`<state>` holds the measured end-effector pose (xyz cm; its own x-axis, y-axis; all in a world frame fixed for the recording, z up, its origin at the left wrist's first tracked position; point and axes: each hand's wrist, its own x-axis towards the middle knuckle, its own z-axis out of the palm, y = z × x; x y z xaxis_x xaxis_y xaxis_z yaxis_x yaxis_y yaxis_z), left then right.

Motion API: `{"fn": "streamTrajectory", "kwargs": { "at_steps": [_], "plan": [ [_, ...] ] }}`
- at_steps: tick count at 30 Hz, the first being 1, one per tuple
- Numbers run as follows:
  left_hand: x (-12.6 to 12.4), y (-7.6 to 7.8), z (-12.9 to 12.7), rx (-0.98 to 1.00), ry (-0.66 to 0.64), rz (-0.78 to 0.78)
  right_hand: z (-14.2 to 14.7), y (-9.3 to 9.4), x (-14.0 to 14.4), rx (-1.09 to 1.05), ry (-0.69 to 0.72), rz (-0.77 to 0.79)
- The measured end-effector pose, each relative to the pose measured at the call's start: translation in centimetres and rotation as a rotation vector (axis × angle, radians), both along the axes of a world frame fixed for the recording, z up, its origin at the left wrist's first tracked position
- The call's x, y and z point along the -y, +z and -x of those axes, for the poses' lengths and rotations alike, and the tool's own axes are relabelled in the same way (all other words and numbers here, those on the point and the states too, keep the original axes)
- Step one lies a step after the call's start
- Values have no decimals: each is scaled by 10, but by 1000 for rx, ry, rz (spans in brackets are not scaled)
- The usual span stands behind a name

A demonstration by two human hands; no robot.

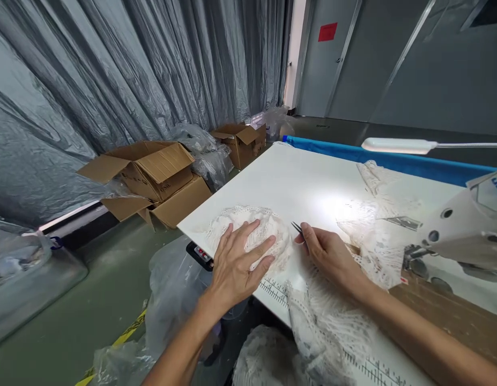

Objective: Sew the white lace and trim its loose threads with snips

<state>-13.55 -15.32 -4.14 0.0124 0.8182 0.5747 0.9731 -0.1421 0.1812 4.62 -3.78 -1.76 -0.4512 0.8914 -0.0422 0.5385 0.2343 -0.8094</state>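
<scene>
- My left hand (236,262) lies flat, fingers spread wide, pressing down on a bunched heap of white lace (252,230) at the near left corner of the tabletop (296,177), just left of the frame's centre. It grips nothing; the palm and fingers only pin the lace in place.
- My right hand (328,252) sits just right of that heap, fingers pinched closed around a pair of slim dark tweezers (296,227). Their tips point up and left, toward the right edge of the bunched lace; I cannot tell whether they touch it.
- More lace trails from under my right wrist over the front edge of the tabletop toward the bottom of the frame (324,321), crossing a printed ruler strip (274,292).
- Further lace pieces (377,177) lie spread at the right of the tabletop, under the bright patch from the lamp bar (397,145) at the upper right.
- The sewing machine head (465,225) fills the right edge of the frame, well apart from both hands.
- As I judge it, the step in hand is holding the lace steady while the tweezers work at something fine on its edge.
- The next move calls for keeping the left palm firm so the heap does not slide, and bringing the tweezer tips in small and low, since open lace snags easily.
- Off the tabletop, at the left of the frame, open cardboard boxes (151,177) and plastic bags (200,145) stand on the floor before a grey curtain (111,69).
</scene>
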Motion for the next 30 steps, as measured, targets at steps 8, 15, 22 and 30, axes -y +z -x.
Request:
{"fn": "streamTrajectory", "kwargs": {
  "at_steps": [8,15,22,30],
  "plan": [
    [-1,-1,0,7,-15,1,6,2,4,86,-23,-86],
    [-1,1,0,7,-14,7,7,1,2,107,-28,-88],
    [0,1,-1,14,-13,11,9,5,5,134,-43,-91],
    [-3,-4,5,-5,-44,7,-4,18,-2,-325,-49,257]
  ]
}}
